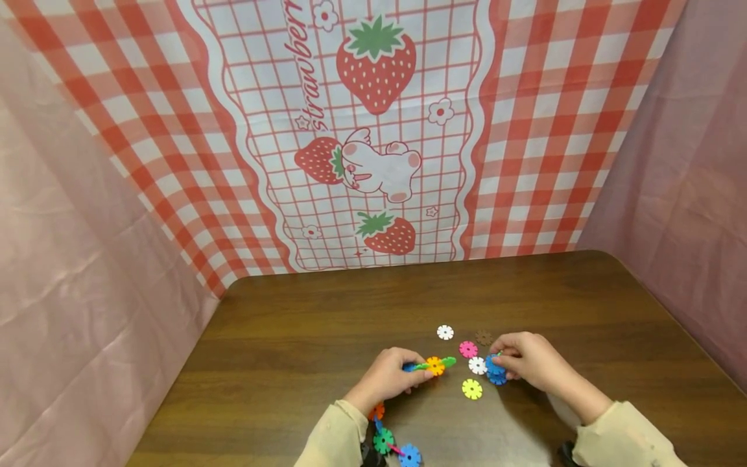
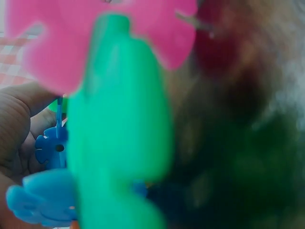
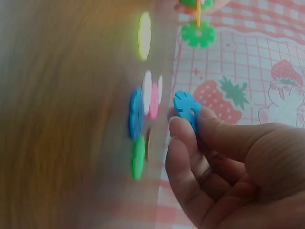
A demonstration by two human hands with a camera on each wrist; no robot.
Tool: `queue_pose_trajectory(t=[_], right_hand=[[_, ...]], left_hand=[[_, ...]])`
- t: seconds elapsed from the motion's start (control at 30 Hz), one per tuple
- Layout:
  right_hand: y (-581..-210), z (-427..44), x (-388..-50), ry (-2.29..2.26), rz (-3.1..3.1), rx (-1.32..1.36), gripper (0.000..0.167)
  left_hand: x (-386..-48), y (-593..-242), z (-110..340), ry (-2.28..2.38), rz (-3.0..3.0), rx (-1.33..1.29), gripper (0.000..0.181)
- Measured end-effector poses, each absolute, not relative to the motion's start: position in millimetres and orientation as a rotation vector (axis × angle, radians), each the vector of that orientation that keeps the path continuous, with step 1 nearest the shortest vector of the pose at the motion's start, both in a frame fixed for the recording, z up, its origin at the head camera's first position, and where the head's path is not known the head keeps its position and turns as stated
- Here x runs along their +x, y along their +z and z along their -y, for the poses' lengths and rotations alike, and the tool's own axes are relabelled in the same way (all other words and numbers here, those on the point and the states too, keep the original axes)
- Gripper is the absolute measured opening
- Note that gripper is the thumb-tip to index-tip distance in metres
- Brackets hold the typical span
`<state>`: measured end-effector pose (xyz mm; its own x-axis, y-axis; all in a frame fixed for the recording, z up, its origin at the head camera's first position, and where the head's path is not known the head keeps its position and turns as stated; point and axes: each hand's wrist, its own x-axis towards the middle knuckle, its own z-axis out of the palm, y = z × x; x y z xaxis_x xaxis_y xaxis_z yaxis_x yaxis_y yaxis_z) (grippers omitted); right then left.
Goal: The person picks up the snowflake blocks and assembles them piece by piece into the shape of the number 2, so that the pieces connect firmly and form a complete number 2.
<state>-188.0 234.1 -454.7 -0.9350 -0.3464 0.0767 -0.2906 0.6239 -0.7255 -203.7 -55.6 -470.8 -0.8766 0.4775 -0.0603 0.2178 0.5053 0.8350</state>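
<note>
Nearest is a disc chain [image 1: 380, 442], gripped by the left hand [image 1: 390, 375]; the right hand [image 1: 532, 362] pinches a blue disc [image 3: 186, 104], likely light and stiff; hold its rim.

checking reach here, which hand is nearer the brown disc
Right. The right hand is close beside the brown disc, to its right; the left hand is farther off, to its left and nearer the person.

Left wrist view: blurred green disc [image 2: 119, 129], pink disc [image 2: 66, 33] cut off
</note>
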Motion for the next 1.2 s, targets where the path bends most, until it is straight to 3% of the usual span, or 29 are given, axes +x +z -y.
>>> queue_pose_trajectory(t=[0.3,1.2], right_hand=[[-462,-216,-191,-1.495,-2.541,-0.589,0.012],[-466,-198,-194,-1.602,-2.421,-0.468,0.015]], left_hand=[[-204,-471,54,1.322,-2.449,0.59,0.018],[-203,-471,52,1.343,-2.424,0.626,0.019]])
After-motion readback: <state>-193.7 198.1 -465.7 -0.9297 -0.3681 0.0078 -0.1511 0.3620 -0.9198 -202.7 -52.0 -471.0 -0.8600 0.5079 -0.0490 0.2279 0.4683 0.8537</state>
